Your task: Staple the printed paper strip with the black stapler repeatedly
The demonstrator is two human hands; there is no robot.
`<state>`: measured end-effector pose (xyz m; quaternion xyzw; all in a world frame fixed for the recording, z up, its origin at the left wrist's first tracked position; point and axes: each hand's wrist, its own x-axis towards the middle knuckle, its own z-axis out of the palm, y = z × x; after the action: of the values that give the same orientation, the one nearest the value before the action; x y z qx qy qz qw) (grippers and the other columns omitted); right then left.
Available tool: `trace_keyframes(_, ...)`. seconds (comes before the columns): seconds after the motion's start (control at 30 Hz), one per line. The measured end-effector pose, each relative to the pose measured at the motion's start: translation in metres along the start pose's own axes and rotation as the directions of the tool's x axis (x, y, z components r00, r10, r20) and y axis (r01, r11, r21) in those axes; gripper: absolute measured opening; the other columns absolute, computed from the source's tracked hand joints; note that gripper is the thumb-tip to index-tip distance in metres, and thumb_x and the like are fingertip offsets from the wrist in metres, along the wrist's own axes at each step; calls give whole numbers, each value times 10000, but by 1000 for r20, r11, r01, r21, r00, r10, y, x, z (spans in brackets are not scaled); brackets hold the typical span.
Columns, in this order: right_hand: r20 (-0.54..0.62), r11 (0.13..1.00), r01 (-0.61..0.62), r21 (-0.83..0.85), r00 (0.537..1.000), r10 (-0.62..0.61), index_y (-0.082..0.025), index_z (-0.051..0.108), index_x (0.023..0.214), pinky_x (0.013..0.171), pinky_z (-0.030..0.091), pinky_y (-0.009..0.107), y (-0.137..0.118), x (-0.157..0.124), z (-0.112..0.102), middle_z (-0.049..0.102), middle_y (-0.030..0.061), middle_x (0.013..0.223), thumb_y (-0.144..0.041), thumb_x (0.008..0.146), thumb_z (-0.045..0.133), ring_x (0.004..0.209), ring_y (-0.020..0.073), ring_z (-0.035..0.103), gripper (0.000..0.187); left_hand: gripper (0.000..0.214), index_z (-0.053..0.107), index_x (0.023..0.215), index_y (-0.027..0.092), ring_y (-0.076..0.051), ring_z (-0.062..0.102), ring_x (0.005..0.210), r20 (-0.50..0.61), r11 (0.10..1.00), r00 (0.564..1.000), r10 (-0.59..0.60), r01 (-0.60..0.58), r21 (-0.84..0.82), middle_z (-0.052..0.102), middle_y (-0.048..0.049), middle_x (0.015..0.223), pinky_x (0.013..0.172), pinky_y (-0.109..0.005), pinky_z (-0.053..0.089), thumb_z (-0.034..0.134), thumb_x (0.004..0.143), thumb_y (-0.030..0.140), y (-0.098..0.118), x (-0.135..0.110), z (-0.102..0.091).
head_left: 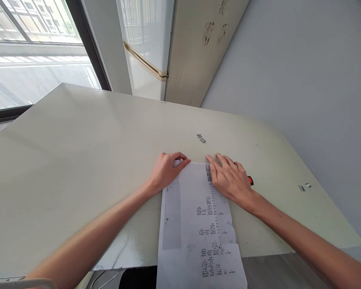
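A long sheet of printed paper (192, 233) lies on the table, its lower end hanging past the near edge. My left hand (170, 168) pinches the far left corner of the sheet between thumb and fingers. Over the far right corner, my right hand (230, 178) rests with fingers stretched out, covering part of the print. A small black and red object (250, 180) pokes out beside my right hand, mostly hidden by it, so its kind cannot be made out.
Beyond my hands, small metallic strips (202, 139) that look like staples lie on the pale table (93, 160). More such pieces (301, 188) are near the right edge. A fridge (150, 52) stands behind the table, a window (36, 52) is at left, and a wall (303, 72) at right.
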<state>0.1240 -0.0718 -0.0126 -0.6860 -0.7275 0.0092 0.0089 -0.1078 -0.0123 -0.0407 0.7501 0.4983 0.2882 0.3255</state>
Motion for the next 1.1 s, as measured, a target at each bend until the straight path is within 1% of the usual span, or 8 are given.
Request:
trace_keyframes(0.23, 72, 997, -34, 70, 997, 29, -288, 520, 1553, 1152, 405, 600, -3, 3, -10, 517, 111, 1596, -443, 1088, 226, 1460, 344, 483, 571, 309, 787, 993, 265, -227, 657, 883, 6, 1000, 1000, 22, -22, 14, 791, -13, 945, 920, -368, 491, 573, 998, 488, 1, 1, -3)
trace_keyframes(0.4, 35, 903, -57, 425, 998, 46, -327, 578, 1461, 1172, 427, 504, 11, -4, -21, 573, 23, 1552, -481, 1101, 217, 1425, 273, 526, 532, 294, 779, 974, 260, -200, 664, 797, 9, 999, 999, 42, -43, 13, 785, -2, 900, 887, -348, 496, 570, 1000, 465, 2, 1, -4)
trace_keyframes(0.53, -56, 810, 37, 585, 998, -5, -307, 633, 1336, 1168, 437, 442, 32, -23, -22, 642, 26, 1446, -532, 1100, 276, 1355, 245, 579, 483, 297, 774, 971, 252, -203, 677, 792, 21, 998, 999, 46, -46, 31, 781, -8, 874, 853, -345, 501, 564, 1003, 461, 4, -1, -8)
trace_keyframes(0.67, -39, 799, 97, 593, 995, -92, -335, 610, 1346, 1141, 461, 449, 54, -49, -16, 637, 27, 1445, -550, 1086, 348, 1350, 260, 578, 426, 289, 764, 964, 255, -217, 701, 861, 32, 991, 996, 88, -90, 95, 789, -21, 930, 823, -338, 503, 554, 999, 451, -1, -5, -23)
trace_keyframes(0.8, -24, 803, 73, 592, 997, -72, -364, 559, 1404, 983, 556, 442, 72, -64, -5, 634, 40, 1447, -579, 1036, 483, 1278, 294, 615, 433, 324, 764, 964, 252, -217, 690, 872, 62, 982, 995, 80, -89, 166, 783, -33, 967, 876, -352, 507, 534, 996, 478, -15, -5, -48)
trace_keyframes(0.9, -48, 772, 57, 633, 998, -34, -359, 561, 1387, 865, 578, 413, 78, -64, 3, 652, 50, 1416, -586, 1019, 521, 1206, 297, 642, 434, 344, 745, 1063, 233, -255, 651, 993, 6, 943, 996, 86, -83, 323, 751, -64, 1020, 1024, -441, 461, 519, 1010, 486, -22, -4, -65)
trace_keyframes(1.0, -66, 743, 58, 667, 998, -20, -345, 586, 1336, 836, 572, 407, 81, -59, 10, 675, 54, 1372, -600, 1009, 534, 1146, 290, 656, 418, 377, 675, 1238, 229, -330, 534, 1249, -89, 892, 988, 125, -73, 447, 680, -107, 1238, 1131, -557, 382, 535, 1014, 498, -17, -13, -75)
trace_keyframes(1.1, -66, 700, 56, 712, 998, -12, -334, 600, 1286, 822, 571, 407, 84, -55, 15, 692, 55, 1330, -620, 987, 564, 1074, 281, 670, 416, 416, 613, 1327, 281, -339, 433, 1402, 58, 891, 988, 143, -154, 428, 609, -79, 1419, 1176, -569, 375, 535, 1021, 552, -5, -34, -75)
